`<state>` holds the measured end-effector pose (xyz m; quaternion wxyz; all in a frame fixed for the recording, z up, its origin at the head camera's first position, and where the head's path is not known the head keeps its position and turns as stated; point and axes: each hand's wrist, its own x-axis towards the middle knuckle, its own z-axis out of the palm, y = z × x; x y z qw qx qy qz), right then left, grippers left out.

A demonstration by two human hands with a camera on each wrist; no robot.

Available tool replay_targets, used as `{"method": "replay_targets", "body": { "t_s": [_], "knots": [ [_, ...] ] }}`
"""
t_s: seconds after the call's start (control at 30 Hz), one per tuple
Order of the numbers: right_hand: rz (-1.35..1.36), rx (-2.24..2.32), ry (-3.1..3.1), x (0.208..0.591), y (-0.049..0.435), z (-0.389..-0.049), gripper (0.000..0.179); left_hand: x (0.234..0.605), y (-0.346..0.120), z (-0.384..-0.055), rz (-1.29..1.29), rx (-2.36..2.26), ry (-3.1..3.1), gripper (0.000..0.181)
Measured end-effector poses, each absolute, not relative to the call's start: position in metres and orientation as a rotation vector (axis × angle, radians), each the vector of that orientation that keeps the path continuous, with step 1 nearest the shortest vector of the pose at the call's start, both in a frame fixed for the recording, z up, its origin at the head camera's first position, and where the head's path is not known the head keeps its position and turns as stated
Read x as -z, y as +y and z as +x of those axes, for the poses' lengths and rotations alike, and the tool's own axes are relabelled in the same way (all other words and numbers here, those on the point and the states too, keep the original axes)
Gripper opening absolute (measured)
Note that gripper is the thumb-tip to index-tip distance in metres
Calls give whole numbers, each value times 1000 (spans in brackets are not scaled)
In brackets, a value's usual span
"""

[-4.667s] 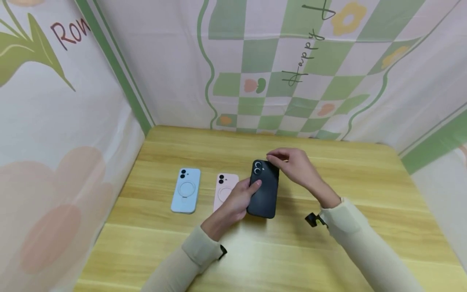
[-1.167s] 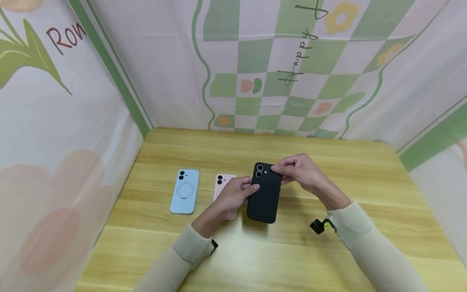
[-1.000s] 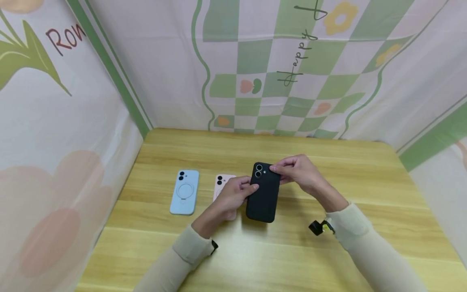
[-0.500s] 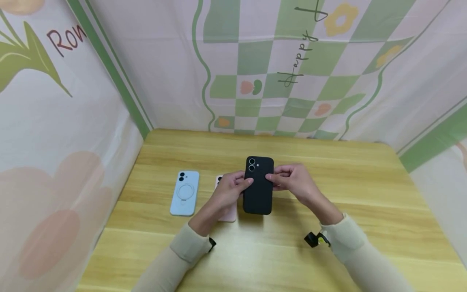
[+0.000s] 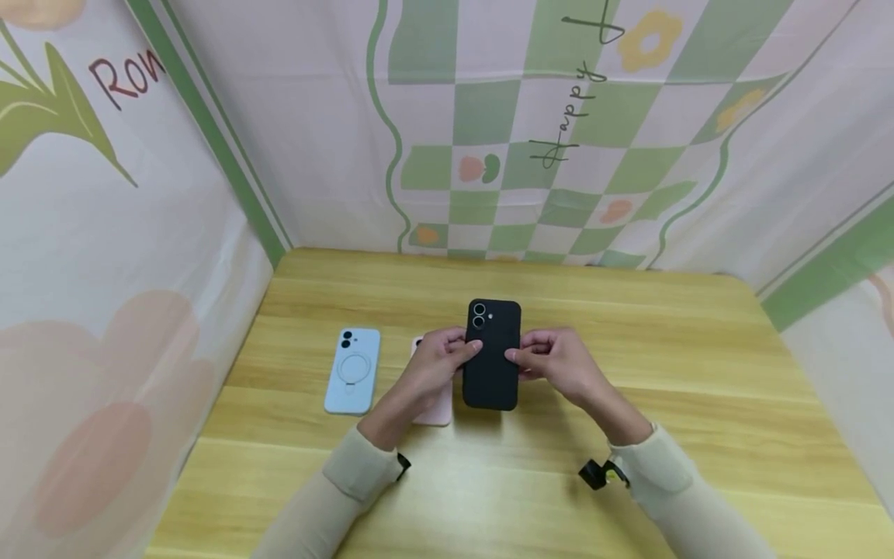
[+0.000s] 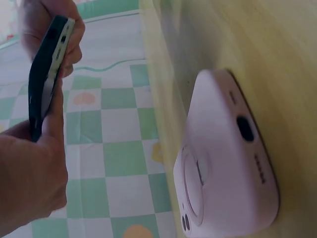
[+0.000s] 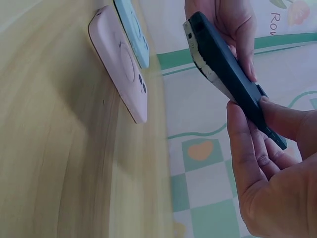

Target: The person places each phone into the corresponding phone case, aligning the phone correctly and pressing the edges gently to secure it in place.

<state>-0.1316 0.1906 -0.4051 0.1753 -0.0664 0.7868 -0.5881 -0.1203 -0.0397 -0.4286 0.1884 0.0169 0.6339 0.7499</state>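
In the head view a phone in a black case (image 5: 492, 376) is held above the table, its two camera lenses toward the top left. My left hand (image 5: 434, 365) pinches its left edge, thumb on the back. On the right edge, my right hand (image 5: 561, 363) grips it the same way, fingers underneath. Seen in the right wrist view, a pale edge of the phone (image 7: 208, 69) stands out of the black case (image 7: 230, 69) at the lower end. A pink phone (image 6: 223, 153) lies on the table just left of it, partly hidden by my left hand in the head view.
A light blue phone (image 5: 352, 373) with a ring on its back lies further left on the wooden table (image 5: 663, 326). Printed cloth (image 5: 489, 109) hangs behind the table's far edge and on both sides.
My right hand has come down from the phone's top right corner to the middle of its right edge. The phone has shifted slightly left and stands straighter. My left hand keeps its grip.
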Motion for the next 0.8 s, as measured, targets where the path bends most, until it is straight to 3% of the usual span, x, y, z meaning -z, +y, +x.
{"method": "replay_targets", "body": {
  "t_s": [0.27,0.43,0.8],
  "knots": [
    [-273,1586,2232,402,192,-131,16,428,-44,-124,88,-2052,1702,33],
    [-377,1503,2199,401,192,-131,15,430,-45,-125,58,-2034,1747,29],
    [-286,1529,2307,409,184,-126,20,427,-46,-123,-72,-2208,1721,30]
  ]
}}
